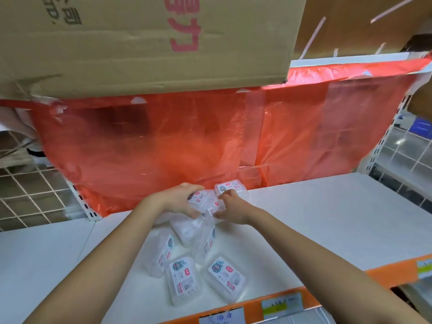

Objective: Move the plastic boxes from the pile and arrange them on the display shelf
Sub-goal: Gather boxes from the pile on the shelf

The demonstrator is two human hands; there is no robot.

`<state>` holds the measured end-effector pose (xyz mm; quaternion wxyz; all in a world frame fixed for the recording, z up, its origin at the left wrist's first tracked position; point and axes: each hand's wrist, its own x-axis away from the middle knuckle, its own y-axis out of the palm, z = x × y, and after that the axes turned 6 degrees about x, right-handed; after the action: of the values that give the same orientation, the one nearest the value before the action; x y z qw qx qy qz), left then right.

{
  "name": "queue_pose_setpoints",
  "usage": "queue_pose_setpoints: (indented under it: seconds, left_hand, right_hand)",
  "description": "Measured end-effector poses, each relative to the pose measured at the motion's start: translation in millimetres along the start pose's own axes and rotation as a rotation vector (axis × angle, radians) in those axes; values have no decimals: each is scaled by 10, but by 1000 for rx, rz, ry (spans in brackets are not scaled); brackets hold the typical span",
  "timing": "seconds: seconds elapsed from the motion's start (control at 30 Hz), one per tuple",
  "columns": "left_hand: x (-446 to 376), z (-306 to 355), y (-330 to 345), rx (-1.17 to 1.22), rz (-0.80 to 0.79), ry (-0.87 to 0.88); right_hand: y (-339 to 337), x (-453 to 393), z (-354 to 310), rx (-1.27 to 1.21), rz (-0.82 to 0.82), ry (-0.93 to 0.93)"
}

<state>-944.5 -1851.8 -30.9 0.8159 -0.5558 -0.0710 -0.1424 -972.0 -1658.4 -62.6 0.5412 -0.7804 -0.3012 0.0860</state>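
Several clear plastic boxes with white labels lie in a loose pile on the white display shelf. My left hand curls round a clear box held above the pile. My right hand grips the same box from the right side, thumb below and fingers on top. Another labelled box sits flat at the back of the shelf, against the red plastic sheet, just behind my right fingers.
A red plastic sheet hangs across the back of the shelf. A large cardboard carton juts out overhead. The shelf's front edge is orange with price tags. A wire grid panel stands at the left.
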Motion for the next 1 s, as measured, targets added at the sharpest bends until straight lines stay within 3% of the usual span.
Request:
queue_pose_setpoints:
  seconds: [0.6,0.77,1.0]
  left_hand:
    - [97,35,247,117,224,-134]
    - [167,54,393,98,389,-96]
    - [244,166,561,275,552,-75]
  right_hand:
    - [97,-10,-93,1,59,-14]
    - [116,33,23,-44,85,-19]
    - [100,125,248,-70,85,-64]
